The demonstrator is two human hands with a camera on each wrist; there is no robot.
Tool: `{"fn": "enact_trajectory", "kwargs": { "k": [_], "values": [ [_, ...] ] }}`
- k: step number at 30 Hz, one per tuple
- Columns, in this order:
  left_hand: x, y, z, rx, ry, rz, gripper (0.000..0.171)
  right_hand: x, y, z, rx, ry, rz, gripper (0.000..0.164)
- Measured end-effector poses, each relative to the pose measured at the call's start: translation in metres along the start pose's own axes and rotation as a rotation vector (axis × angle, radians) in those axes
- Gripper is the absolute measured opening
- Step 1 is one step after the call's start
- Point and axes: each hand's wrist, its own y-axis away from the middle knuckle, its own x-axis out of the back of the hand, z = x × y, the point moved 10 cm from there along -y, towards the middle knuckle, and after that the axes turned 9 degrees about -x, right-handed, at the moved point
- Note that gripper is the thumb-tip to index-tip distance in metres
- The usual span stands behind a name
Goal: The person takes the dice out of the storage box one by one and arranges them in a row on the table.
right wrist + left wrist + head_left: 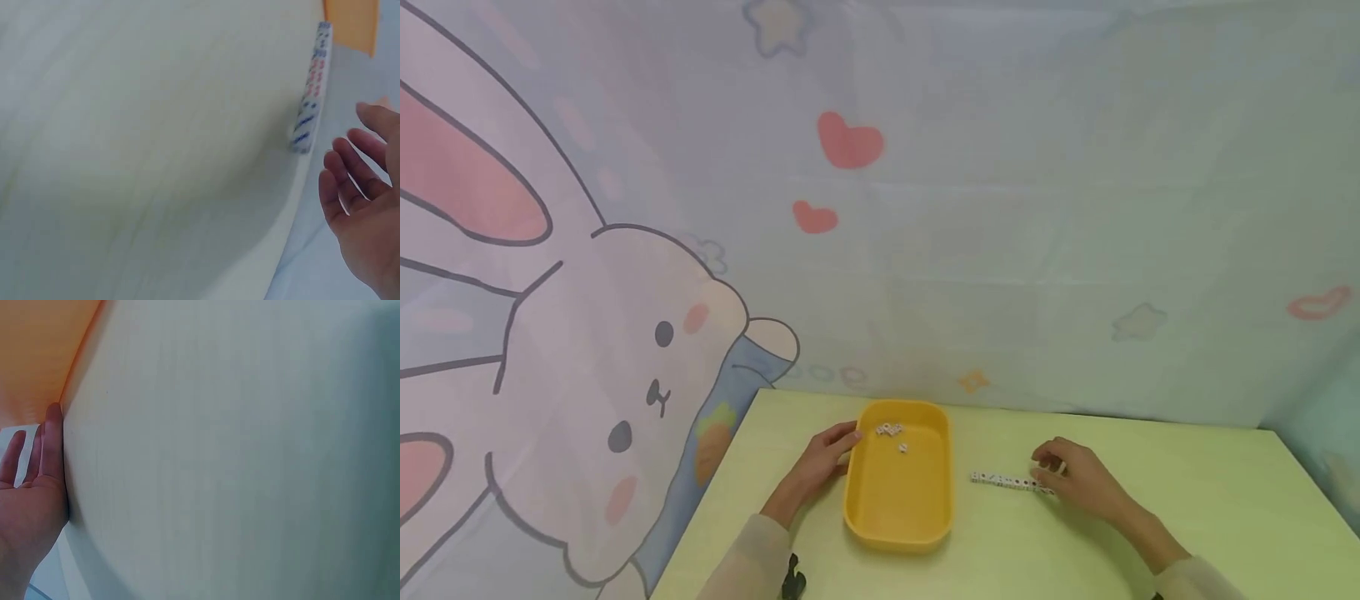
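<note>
Tiny white dice (1000, 480), little cubes with red and dark blue pips, lined up side by side in a nearly straight row on the yellow-green table (1187, 500), off to the right of the yellow tray (898, 500). Kinda blurry up close, so can't read every face. More inside that tray: a small clump (889, 430) near the far left corner plus a single die (903, 448) just beside. Right hand (1078, 475) at the row's right end, fingers loosely bent, thumb apart from them. Left hand (816, 462) along the tray's left wall, fingers pretty straight, just touching.
</note>
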Motion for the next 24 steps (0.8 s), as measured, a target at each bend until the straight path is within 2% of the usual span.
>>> {"fn": "enact_trajectory", "kwargs": {
  "k": [4, 9, 14, 17, 24],
  "values": [
    [0.001, -0.001, -0.003, 0.007, -0.013, 0.003, 0.056, -0.004, -0.012, -0.026, 0.033, -0.057, 0.072, 0.016],
    [0.0, 0.0, -0.003, 0.008, -0.01, -0.007, 0.059, -0.016, -0.035, -0.058, 0.049, -0.104, 0.097, 0.017],
    [-0.001, -0.001, 0.001, -0.008, -0.008, -0.031, 0.061, -0.034, -0.064, -0.085, 0.062, -0.151, 0.091, 0.019],
    [0.0, -0.001, 0.001, -0.005, -0.009, -0.022, 0.059, -0.047, -0.079, -0.098, 0.06, -0.171, 0.074, 0.022],
    [0.002, 0.0, -0.003, 0.01, -0.015, -0.007, 0.054, -0.068, -0.1, -0.118, 0.073, -0.219, 0.069, 0.021]
  ]
}}
